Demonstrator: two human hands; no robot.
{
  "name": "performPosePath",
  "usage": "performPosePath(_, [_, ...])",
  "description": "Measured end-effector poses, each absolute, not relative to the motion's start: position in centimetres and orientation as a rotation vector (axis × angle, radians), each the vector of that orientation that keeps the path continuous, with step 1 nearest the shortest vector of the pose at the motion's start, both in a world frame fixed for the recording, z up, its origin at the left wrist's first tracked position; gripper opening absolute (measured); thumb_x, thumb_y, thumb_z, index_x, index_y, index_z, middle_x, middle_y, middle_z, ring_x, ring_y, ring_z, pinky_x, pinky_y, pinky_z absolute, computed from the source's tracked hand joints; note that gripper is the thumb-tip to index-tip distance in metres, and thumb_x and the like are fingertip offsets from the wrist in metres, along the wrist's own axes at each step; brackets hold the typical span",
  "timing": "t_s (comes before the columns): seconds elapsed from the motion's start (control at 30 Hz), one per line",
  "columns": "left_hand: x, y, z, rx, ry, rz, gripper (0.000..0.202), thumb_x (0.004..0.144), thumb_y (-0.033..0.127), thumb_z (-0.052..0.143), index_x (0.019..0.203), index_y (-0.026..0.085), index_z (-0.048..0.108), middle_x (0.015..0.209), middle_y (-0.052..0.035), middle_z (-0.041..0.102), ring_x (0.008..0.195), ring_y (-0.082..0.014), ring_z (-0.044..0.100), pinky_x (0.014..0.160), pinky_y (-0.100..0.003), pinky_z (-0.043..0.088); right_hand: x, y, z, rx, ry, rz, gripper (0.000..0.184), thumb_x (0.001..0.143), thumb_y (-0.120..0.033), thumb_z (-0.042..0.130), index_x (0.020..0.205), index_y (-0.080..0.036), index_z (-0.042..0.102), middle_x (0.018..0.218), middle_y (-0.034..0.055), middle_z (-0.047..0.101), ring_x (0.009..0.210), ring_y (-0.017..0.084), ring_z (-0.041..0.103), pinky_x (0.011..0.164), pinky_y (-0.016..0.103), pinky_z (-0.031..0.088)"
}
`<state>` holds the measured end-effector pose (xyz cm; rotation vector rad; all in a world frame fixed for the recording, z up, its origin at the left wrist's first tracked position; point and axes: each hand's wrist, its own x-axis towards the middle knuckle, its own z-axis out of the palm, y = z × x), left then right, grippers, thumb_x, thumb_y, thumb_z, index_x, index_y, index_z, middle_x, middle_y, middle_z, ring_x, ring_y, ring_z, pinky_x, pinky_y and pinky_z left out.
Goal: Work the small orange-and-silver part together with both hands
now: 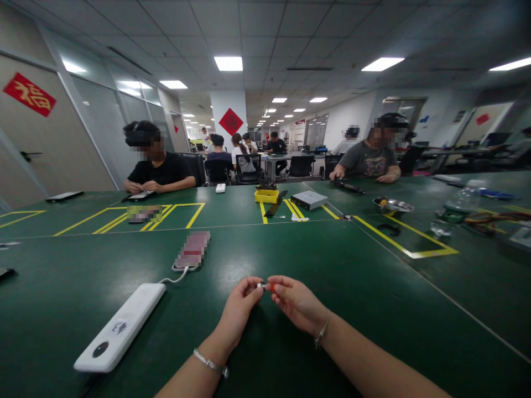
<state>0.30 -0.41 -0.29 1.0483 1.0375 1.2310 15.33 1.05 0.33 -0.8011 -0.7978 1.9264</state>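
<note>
Both hands meet just above the green table (352, 309), at the lower middle of the head view. My left hand (239, 307) pinches a small white piece with a metallic tip (261, 286) between thumb and fingertips. In my right hand (296, 301), the thumb and forefinger close on a small orange piece (273, 287). The two pieces sit end to end, very near each other; whether they touch I cannot tell. Their exact kind is too small to make out, and the fingers partly cover both.
To the left lie a long white device (128, 326) and a phone (193, 251), joined by a white cable (176, 279). Farther back are a yellow bin (266, 196), a grey box (309, 199), a metal bowl (394, 205) and a plastic bottle (456, 207). People sit across the table.
</note>
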Motion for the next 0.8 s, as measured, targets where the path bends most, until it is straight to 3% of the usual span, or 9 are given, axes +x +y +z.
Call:
performPosePath(0.23, [-0.14, -0.34, -0.24, 1.495, 1.238, 1.347, 0.014, 0.067, 0.021, 0.057, 0.081, 0.020, 0.061, 0.079, 0.0005, 0.055, 0.074, -0.0141, 0.051, 0.068, -0.024, 0.038, 15.43, 1.13, 0.00, -0.818, -0.925, 1.834, 0.028, 0.066, -0.030, 0.062, 0.084, -0.014, 0.049, 0.077, 0.0040, 0.060, 0.056, 0.007, 0.051, 0.054, 0.022, 0.040])
performPosePath(0.43, [0.14, -0.58, -0.35, 1.617, 1.260, 1.341, 0.014, 0.066, 0.016, 0.058, 0.078, 0.022, 0.062, 0.075, 0.0010, 0.057, 0.069, -0.0143, 0.051, 0.065, -0.024, 0.037, 14.85, 0.84, 0.06, -0.855, -0.984, 1.721, 0.025, 0.066, -0.030, 0.057, 0.085, -0.018, 0.045, 0.072, -0.0008, 0.055, 0.055, 0.007, 0.046, 0.054, 0.023, 0.036])
performPosePath(0.6, [0.19, -0.62, -0.15, 1.590, 1.322, 1.365, 0.013, 0.064, 0.016, 0.060, 0.075, 0.023, 0.062, 0.069, 0.0017, 0.057, 0.066, -0.0148, 0.051, 0.064, -0.025, 0.037, 14.88, 0.99, -0.53, -0.937, -1.035, 1.631, 0.019, 0.064, -0.029, 0.056, 0.077, -0.016, 0.053, 0.068, -0.0014, 0.053, 0.052, 0.006, 0.042, 0.050, 0.022, 0.032])
performPosePath(0.8, [0.32, -0.81, -0.11, 1.721, 1.361, 1.358, 0.012, 0.066, 0.015, 0.059, 0.076, 0.023, 0.060, 0.071, 0.0014, 0.057, 0.067, -0.0150, 0.052, 0.063, -0.025, 0.037, 14.75, 0.75, -0.47, -0.985, -1.016, 1.573, 0.032, 0.065, -0.034, 0.060, 0.090, -0.015, 0.053, 0.081, 0.0033, 0.060, 0.064, 0.009, 0.052, 0.063, 0.025, 0.040])
